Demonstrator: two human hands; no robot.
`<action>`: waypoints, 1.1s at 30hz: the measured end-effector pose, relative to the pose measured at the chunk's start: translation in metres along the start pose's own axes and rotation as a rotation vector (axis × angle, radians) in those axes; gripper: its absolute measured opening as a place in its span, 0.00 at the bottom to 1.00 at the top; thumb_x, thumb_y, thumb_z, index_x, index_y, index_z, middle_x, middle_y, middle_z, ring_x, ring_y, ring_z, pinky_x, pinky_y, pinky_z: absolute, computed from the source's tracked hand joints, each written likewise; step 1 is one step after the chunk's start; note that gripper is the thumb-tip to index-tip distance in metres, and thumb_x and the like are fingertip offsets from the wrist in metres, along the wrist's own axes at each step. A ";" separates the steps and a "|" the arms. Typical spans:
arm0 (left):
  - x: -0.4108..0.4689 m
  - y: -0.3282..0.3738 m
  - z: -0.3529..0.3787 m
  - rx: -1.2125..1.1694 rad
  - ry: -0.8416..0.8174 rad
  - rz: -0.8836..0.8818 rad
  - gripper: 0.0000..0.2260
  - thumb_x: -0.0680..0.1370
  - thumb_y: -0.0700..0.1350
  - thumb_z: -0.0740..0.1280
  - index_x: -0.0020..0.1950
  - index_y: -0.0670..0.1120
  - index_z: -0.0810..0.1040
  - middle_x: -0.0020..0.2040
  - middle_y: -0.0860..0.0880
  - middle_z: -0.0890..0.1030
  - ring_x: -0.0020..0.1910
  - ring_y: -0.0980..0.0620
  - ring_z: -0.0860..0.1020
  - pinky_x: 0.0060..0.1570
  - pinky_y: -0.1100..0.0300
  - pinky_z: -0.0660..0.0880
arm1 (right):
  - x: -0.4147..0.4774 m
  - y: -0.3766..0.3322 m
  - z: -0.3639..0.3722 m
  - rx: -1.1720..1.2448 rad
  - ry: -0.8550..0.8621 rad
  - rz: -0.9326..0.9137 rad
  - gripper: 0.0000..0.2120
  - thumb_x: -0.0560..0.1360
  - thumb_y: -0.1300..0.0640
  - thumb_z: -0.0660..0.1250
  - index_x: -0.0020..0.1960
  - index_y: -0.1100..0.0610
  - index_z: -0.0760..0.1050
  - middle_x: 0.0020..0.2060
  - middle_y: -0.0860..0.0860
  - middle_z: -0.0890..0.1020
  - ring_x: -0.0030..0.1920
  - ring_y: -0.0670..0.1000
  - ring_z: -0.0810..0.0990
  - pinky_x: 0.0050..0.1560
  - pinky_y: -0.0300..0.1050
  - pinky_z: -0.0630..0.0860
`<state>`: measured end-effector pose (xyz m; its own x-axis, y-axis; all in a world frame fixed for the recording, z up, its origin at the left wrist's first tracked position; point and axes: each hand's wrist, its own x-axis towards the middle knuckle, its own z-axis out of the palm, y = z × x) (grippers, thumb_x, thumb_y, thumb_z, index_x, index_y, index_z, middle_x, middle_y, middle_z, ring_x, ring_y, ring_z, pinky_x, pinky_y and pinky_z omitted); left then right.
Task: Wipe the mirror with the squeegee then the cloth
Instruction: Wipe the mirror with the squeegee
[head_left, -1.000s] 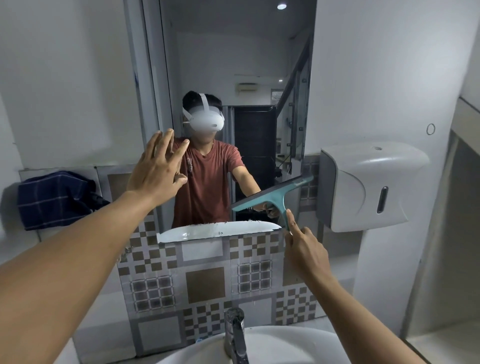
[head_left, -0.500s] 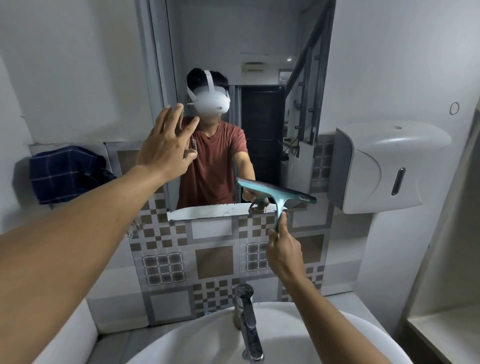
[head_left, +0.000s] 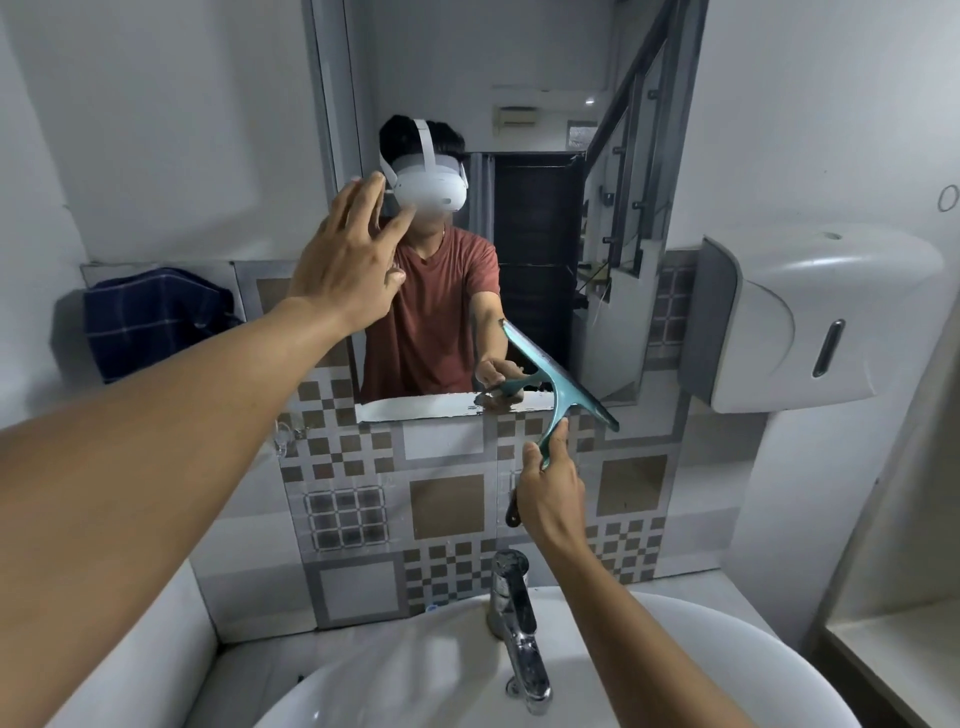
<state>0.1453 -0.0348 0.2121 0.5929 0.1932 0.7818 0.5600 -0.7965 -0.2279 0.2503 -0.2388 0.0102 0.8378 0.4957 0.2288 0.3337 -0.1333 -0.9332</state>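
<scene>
Teal squeegee (head_left: 558, 382) tilted against the mirror's (head_left: 524, 208) lower right corner.

The right hand (head_left: 549, 493) grips its handle from below — blade slanting down to the right. The left hand (head_left: 347, 265) is open, fingers spread, at the mirror's left edge. A dark blue cloth (head_left: 150, 319) hangs on the wall to the left — a white basin (head_left: 415, 680) sits below.

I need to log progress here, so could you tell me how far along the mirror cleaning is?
Done: hard to judge; the mirror shows no clear streaks, only smears at its bottom edge. In hand: the right hand grips the teal squeegee, its blade tilted at the mirror's lower right, while the left hand, open, is raised at its left side. Left: the cloth pass; the dark blue checked cloth hangs untouched on the left wall.
</scene>
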 end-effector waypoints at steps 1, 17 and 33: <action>0.000 0.000 0.001 -0.002 0.002 -0.002 0.34 0.76 0.46 0.72 0.79 0.47 0.62 0.80 0.37 0.55 0.79 0.35 0.53 0.73 0.39 0.63 | 0.000 -0.002 0.004 0.016 0.003 0.005 0.29 0.86 0.53 0.53 0.82 0.48 0.44 0.40 0.51 0.78 0.37 0.49 0.77 0.30 0.36 0.72; 0.001 -0.012 0.007 0.065 0.032 0.043 0.34 0.76 0.51 0.72 0.79 0.49 0.63 0.79 0.39 0.59 0.78 0.37 0.56 0.70 0.39 0.68 | -0.043 -0.020 0.111 0.176 -0.082 0.018 0.28 0.85 0.53 0.55 0.82 0.47 0.47 0.34 0.46 0.75 0.33 0.43 0.75 0.29 0.33 0.71; 0.002 -0.012 0.007 0.073 0.030 0.036 0.34 0.76 0.52 0.72 0.80 0.50 0.62 0.80 0.40 0.58 0.79 0.37 0.56 0.72 0.41 0.66 | -0.054 0.011 0.142 -0.030 -0.117 -0.065 0.32 0.85 0.52 0.54 0.80 0.41 0.36 0.42 0.53 0.75 0.38 0.47 0.73 0.39 0.43 0.72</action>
<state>0.1437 -0.0207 0.2119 0.5967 0.1472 0.7889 0.5798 -0.7588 -0.2969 0.1472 -0.1453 -0.0518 0.7585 0.6005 0.2533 0.4001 -0.1223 -0.9083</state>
